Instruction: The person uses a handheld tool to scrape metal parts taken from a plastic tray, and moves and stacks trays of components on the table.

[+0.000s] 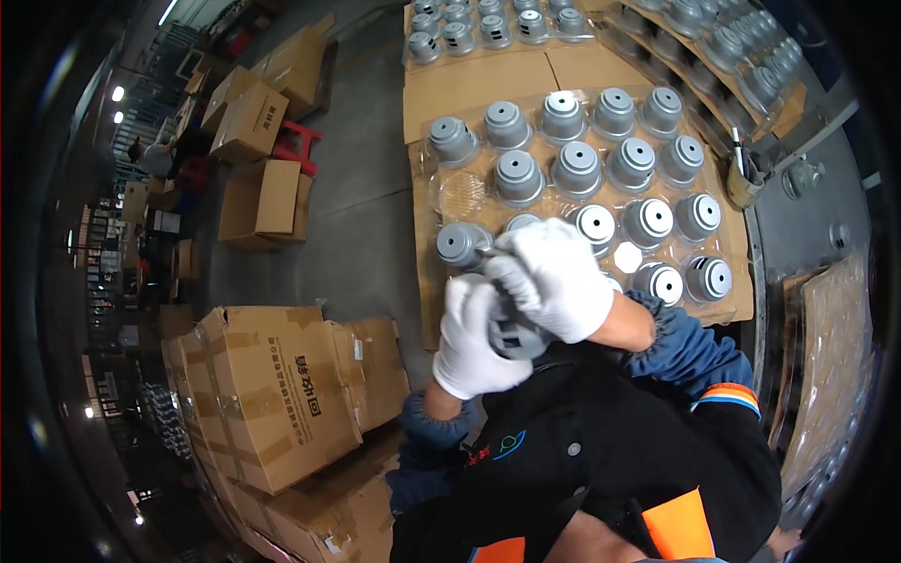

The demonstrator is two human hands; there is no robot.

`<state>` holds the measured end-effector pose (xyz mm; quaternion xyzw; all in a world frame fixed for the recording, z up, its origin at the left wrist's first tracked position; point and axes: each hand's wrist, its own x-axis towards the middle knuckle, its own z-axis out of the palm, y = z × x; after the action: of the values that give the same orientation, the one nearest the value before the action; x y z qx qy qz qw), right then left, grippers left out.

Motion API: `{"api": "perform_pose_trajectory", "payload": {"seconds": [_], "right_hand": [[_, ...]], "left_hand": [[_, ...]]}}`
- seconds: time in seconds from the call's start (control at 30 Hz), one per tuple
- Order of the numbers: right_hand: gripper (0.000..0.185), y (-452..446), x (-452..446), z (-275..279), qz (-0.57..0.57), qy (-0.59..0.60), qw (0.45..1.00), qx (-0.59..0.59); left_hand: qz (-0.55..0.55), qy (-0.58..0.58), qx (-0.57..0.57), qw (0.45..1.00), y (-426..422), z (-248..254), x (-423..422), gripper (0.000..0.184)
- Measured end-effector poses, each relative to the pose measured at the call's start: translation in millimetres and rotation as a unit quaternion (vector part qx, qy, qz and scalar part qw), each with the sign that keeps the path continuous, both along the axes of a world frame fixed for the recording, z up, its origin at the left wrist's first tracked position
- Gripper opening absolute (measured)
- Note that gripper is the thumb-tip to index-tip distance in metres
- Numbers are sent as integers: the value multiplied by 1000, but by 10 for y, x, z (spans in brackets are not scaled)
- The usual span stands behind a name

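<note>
Both hands wear white gloves and meet in front of my chest, over the near edge of the tray. My left hand (475,342) wraps round a grey metal housing (516,336) with dark slots in its side. Above it, my right hand (561,281) is closed on a grey, cloth-like piece (511,274) against the housing's upper end. Rows of silver cup-shaped housings (576,169) stand on a clear plastic tray (463,194). One housing (463,246) is just beyond my left hand; others are partly hidden behind my right hand.
Stacked cartons (272,394) rise at the left, with open boxes (266,205) and a red stool (298,145) farther off. More housings stand on far trays (497,28). A holder with pens (743,183) is at the right edge. A person (153,158) is far left.
</note>
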<state>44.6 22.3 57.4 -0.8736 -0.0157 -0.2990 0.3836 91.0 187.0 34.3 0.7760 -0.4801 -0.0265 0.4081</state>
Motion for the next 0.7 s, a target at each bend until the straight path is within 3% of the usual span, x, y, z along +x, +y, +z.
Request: {"api": "perform_pose_trajectory", "payload": {"seconds": [0.03,0.07,0.13,0.17,0.23,0.3,0.37,0.47,0.5,0.6,0.67,0.7], "right_hand": [[16,74,70,-44,-6,39,999,-5],[16,49,144,-108,13,-2,1000,24],[18,-60,289,-230,-92,55,994,-10],[19,-131,342,-322,-125,79,989,-11],[21,-159,339,-463,-172,77,982,23],[23,-166,261,-438,-177,112,978,1],[22,-157,233,-493,-178,96,979,9],[18,-210,179,-605,-192,119,974,16],[18,-226,161,-604,-198,121,973,16],[18,-252,72,-569,-219,120,967,43],[17,-261,46,-595,-235,104,965,43],[16,-261,30,-607,-243,86,965,43]], "left_hand": [[-10,20,-34,999,1,-47,-22,83],[-4,11,-24,1000,28,-44,38,83],[30,35,-9,999,114,-39,212,82],[42,168,-86,981,137,-151,353,78],[22,334,-115,935,21,30,721,78],[-2,367,-155,917,-98,-174,1253,77],[-13,443,-91,892,-244,-402,1798,73],[25,403,126,906,-564,-594,2204,65],[10,338,198,920,-639,-646,2239,66],[-11,334,265,905,-818,-815,2415,63],[-10,192,375,907,-918,-860,2499,55],[-16,192,376,906,-1004,-694,2388,55]]}}
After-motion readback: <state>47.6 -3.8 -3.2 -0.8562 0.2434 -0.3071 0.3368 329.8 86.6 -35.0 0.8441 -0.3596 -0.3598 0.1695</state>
